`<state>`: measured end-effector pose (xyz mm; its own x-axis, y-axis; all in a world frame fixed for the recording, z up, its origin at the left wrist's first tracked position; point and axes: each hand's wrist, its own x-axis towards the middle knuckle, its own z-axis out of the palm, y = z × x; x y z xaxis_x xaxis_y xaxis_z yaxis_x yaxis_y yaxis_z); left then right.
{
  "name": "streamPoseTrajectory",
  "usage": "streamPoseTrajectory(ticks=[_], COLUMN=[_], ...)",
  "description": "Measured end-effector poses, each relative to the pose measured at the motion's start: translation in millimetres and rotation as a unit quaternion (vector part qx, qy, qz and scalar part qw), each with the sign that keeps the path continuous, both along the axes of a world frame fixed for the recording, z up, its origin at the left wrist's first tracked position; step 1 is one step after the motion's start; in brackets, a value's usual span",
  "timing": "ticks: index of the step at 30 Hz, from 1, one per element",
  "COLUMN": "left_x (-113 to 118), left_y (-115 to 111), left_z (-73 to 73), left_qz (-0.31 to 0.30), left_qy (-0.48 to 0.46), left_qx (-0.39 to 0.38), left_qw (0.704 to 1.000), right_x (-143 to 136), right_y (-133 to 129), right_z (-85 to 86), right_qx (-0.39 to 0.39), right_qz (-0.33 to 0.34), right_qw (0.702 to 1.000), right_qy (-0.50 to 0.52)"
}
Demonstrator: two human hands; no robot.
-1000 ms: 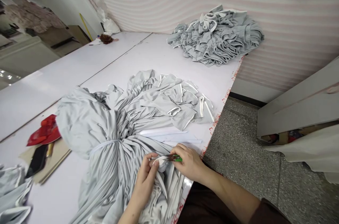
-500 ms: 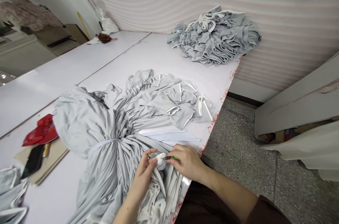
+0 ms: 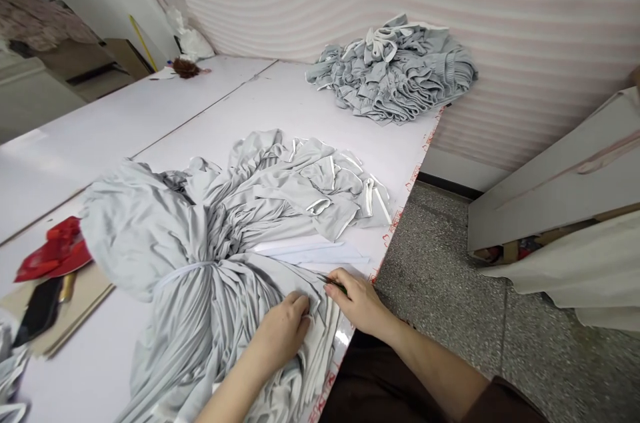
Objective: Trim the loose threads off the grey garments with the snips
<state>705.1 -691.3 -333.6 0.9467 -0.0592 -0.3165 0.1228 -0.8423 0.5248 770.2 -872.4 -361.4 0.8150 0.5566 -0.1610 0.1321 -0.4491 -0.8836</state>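
Note:
A large bundle of light grey garments (image 3: pixel 190 316), cinched in the middle by a pale strip, spreads over the near part of the table. My left hand (image 3: pixel 284 333) rests on the bundle's near right side, fingers curled down and closed on the grey garment cloth; the fingertips are partly hidden. In my right hand (image 3: pixel 357 303) is a pair of thread snips (image 3: pixel 336 284), green at the handle, with the dark tips pointing left over the cloth. White-trimmed edges of the garments hang together below both hands, near the table edge.
A second heap of grey garments (image 3: pixel 395 70) lies at the far right of the white table (image 3: pixel 210 120). On the left are a red cloth bundle (image 3: pixel 55 250), a black phone (image 3: pixel 40 310) and brown card (image 3: pixel 85 310). Right of the table edge is a speckled floor (image 3: pixel 440 263).
My left hand has let go of the small white piece and turned down onto the garments. My right hand has drawn the snips slightly up and right, away from the left hand.

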Motion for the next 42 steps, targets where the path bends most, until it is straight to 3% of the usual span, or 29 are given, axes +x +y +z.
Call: streamPoseTrajectory(ticks=[6, 9, 13, 15, 17, 19, 20, 23, 25, 27, 29, 33, 35, 38, 42], left_x=[6.3, 5.8, -9.0, -20.9, -31.1, -35.3, -34.3, -19.7, -4.8, 8.9, 17.9, 16.4, 8.7, -3.8, -14.6], left_y=[-1.6, 6.4, 39.7, 57.8, 70.5, 73.9, 71.1, 43.9, 16.5, -8.2, -23.0, -20.5, -12.5, -5.4, -5.8], left_z=[-4.4, 1.2, 24.5, 36.2, 43.1, 43.5, 41.4, 28.2, 16.2, 3.7, -7.3, -17.9, -17.3, -13.3, -10.0], left_qz=[0.029, 0.032, 0.050, 0.109, 0.207, 0.278, 0.280, 0.151, 0.055, 0.025, 0.022, 0.013, -0.003, -0.023, -0.032], left_qy=[0.044, 0.032, -0.059, -0.089, -0.099, -0.123, -0.132, -0.076, -0.009, 0.002, -0.025, -0.089, -0.187, -0.343, -0.391], left_qx=[0.050, 0.038, -0.111, -0.214, -0.286, -0.309, -0.299, -0.200, -0.071, 0.063, 0.130, 0.120, 0.075, 0.030, 0.077], left_qw=[0.997, 0.998, 0.991, 0.967, 0.930, 0.901, 0.903, 0.965, 0.996, 0.998, 0.991, 0.989, 0.980, 0.938, 0.916], right_x=[-6.6, -10.0, -13.2, -13.7, -12.6, -9.2, -6.6, 3.8, 10.7, 15.0, 15.3, 6.9, 1.7, -3.5, -3.4], right_y=[0.3, 2.6, 4.2, 3.9, 2.9, 2.6, 3.2, 9.2, 14.8, 19.0, 20.1, 15.8, 13.5, 11.2, 5.8], right_z=[-5.8, -9.8, -17.5, -20.7, -22.8, -23.7, -23.9, -23.5, -22.5, -21.2, -20.5, -22.5, -23.3, -19.4, -6.8], right_qx=[-0.023, -0.036, -0.043, -0.034, -0.010, 0.013, 0.009, -0.055, -0.089, -0.093, -0.081, 0.014, 0.055, 0.064, 0.056], right_qz=[-0.011, -0.012, -0.017, -0.027, -0.043, -0.064, -0.072, -0.088, -0.089, -0.080, -0.063, -0.046, -0.060, -0.048, 0.004], right_qw=[0.999, 0.998, 0.995, 0.994, 0.995, 0.996, 0.996, 0.992, 0.988, 0.988, 0.989, 0.994, 0.991, 0.987, 0.993], right_qy=[-0.024, -0.053, -0.088, -0.097, -0.089, -0.066, -0.060, -0.075, -0.091, -0.097, -0.106, -0.102, -0.109, -0.143, -0.106])
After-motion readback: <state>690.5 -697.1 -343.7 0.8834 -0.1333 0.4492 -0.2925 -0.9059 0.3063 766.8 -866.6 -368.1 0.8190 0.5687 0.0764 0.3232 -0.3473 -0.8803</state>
